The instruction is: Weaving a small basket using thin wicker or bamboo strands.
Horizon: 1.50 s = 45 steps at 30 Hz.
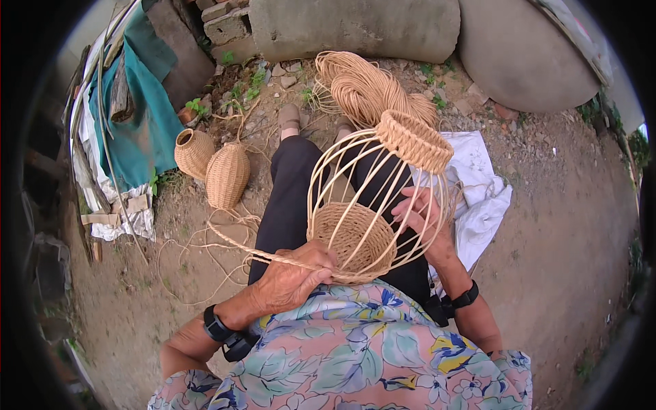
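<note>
An unfinished wicker basket [355, 236] lies tilted across my lap. Its woven base faces me, bare pale ribs [359, 160] bow outward, and a thick braided ring [415, 141] joins them at the far end. My left hand [301, 273] is closed at the near left edge of the base, pinching a twisted strand of cord [256, 253] that trails off to the left. At the basket's right side, my right hand [420, 212] has its fingers apart and loosely bent among the ribs. Some ribs cross in front of it and partly hide its contact.
Two small woven vases [227, 175] lie on the dirt at left, with loose cord strands around them. Beyond my feet sits a large coil of cord [369, 89]. A white sack [478, 198] lies at right. Concrete cylinders [355, 27] and a green tarp [137, 102] border the ground.
</note>
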Motion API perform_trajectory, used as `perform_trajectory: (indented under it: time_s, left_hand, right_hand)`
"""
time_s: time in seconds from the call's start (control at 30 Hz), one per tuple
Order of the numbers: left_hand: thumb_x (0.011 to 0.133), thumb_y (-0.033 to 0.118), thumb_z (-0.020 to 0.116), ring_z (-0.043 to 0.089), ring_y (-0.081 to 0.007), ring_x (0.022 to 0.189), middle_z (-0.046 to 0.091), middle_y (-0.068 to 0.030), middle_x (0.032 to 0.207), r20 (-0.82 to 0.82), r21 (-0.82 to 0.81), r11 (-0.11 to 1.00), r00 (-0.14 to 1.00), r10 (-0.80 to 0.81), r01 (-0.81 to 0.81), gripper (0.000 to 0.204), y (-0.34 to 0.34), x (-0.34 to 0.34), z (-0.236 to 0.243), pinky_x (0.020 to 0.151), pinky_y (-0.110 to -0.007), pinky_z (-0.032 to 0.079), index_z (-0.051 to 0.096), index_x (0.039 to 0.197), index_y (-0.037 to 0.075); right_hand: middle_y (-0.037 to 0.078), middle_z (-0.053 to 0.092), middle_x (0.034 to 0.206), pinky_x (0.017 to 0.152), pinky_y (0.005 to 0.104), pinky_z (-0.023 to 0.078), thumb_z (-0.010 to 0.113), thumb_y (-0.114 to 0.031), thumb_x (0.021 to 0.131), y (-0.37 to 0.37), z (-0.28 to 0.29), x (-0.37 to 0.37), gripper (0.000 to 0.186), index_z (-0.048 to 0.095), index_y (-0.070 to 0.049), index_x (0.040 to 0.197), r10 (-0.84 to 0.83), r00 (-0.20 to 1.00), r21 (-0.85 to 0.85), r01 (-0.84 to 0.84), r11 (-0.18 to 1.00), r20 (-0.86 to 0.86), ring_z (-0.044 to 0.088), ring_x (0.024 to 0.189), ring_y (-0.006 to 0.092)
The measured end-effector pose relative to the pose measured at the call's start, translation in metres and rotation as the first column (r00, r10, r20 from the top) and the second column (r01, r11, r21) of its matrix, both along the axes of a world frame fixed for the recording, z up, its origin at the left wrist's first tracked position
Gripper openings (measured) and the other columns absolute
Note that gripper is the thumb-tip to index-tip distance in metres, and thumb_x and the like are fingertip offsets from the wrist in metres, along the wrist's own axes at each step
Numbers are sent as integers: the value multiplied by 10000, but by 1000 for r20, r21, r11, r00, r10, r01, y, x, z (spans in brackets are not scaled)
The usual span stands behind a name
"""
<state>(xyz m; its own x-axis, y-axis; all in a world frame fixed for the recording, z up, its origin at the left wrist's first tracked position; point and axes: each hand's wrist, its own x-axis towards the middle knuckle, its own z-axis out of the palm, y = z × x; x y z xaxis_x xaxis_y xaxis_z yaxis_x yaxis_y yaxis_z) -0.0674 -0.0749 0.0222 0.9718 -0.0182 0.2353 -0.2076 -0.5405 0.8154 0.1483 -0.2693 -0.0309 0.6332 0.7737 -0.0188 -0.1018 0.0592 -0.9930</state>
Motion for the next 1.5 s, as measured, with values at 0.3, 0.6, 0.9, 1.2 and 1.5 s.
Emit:
perform_trajectory:
  time_s: [0.3, 0.6, 0.9, 1.2, 1.5]
  left_hand:
    - [994, 189, 462, 628, -229, 775, 576, -112, 907, 21, -68, 996, 998, 57, -56, 188, 6, 2, 1, 709, -344, 529, 527, 939, 21]
    - [1027, 324, 415, 608, -151, 782, 602, -112, 988, -250, -424, 834, 931, 268, -353, 326, 34, 8, -19, 741, -284, 520, 517, 941, 27]
    - [840, 178, 718, 657, -194, 639, 629, -85, 769, -213, 94, 954, 930, 298, -284, 188, 14, 1, -8, 585, -303, 528, 603, 861, 30]
    - [770, 101, 752, 615, -190, 603, 590, -80, 815, -202, 177, 894, 874, 443, -412, 331, 13, 5, -3, 566, -299, 529, 542, 1017, 37]
    - [738, 189, 806, 544, -202, 853, 524, -73, 944, -18, 89, 978, 982, 190, -188, 238, 21, 2, -6, 729, -324, 473, 623, 799, 49]
  right_hand:
    - [75, 626, 932, 754, 260, 456, 563, -231, 950, -4, 8, -3, 271, 449, -42, 1107, 17, 998, -53, -13, 999, 65, 579, 863, 131]
    - [30, 591, 840, 716, 220, 471, 600, -51, 895, 7, 4, -11, 172, 439, -63, 956, -19, 998, 21, 18, 1000, 56, 582, 793, 66]
    - [57, 617, 778, 525, 208, 465, 611, -66, 890, 17, -5, -6, 169, 447, -70, 930, -160, 987, 22, 160, 987, -11, 581, 637, 95]
    - [48, 584, 792, 609, 228, 483, 595, -86, 902, 3, -7, -10, 173, 436, -70, 966, -117, 992, 44, 115, 992, 42, 598, 708, 112]
    - [47, 574, 759, 659, 248, 461, 506, -90, 848, 2, 4, -10, 120, 451, -42, 943, -73, 979, -105, 94, 990, 192, 561, 693, 111]
